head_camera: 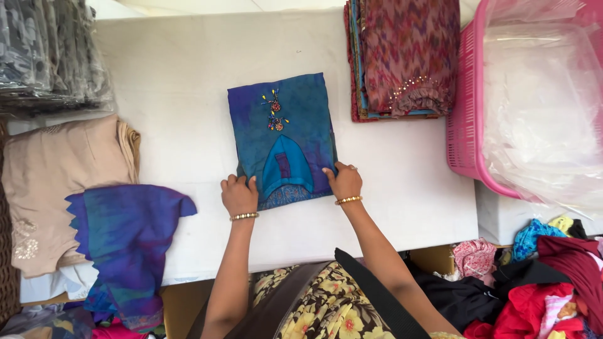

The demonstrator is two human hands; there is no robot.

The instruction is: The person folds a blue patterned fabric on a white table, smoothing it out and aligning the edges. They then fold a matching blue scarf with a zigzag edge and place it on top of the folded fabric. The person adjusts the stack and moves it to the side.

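Fingers [233, 183] of both hands curl onto the near edge of the folded blue garment [282, 135]; it lies ahead on the white desk [176, 81], long axis running away, hands equally near.

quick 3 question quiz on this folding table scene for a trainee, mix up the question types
1. True or false: both hands rest on the near edge of the folded blue garment.
2. What stands at the table's right end? A) pink basket B) metal bucket C) cardboard box
3. Fill in: each wrist wears a gold ____.

Key
1. True: the left hand and right hand press its near corners on the white table.
2. A: the pink basket is lined with clear plastic.
3. Bangle.
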